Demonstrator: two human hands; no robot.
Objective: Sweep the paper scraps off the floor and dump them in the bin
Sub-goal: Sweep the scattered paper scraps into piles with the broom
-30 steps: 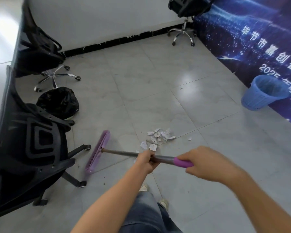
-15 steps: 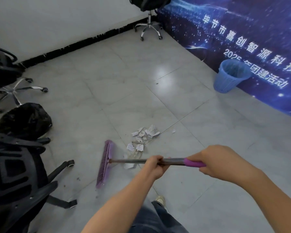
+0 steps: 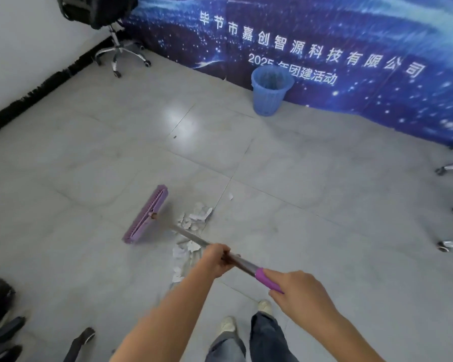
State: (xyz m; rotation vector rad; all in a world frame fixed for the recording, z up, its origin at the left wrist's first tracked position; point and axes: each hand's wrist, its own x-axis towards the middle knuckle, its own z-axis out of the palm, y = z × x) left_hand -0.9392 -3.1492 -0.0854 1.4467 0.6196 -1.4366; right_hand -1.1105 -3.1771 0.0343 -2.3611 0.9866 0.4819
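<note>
You stand on a floor [image 3: 311, 194] of pale grey, glossy tiles. Your left grip [image 3: 216, 259] is closed around the metal shaft of the broom [image 3: 146, 215], and your right grip [image 3: 301, 293] is closed around its purple end. The purple head is down on the floor, just left of the scraps [image 3: 195, 220], which lie loosely under the shaft. The blue bin [image 3: 271, 92] stands well apart, against a blue banner [image 3: 338, 27]. A chair [image 3: 119, 52] is in the corner.
</note>
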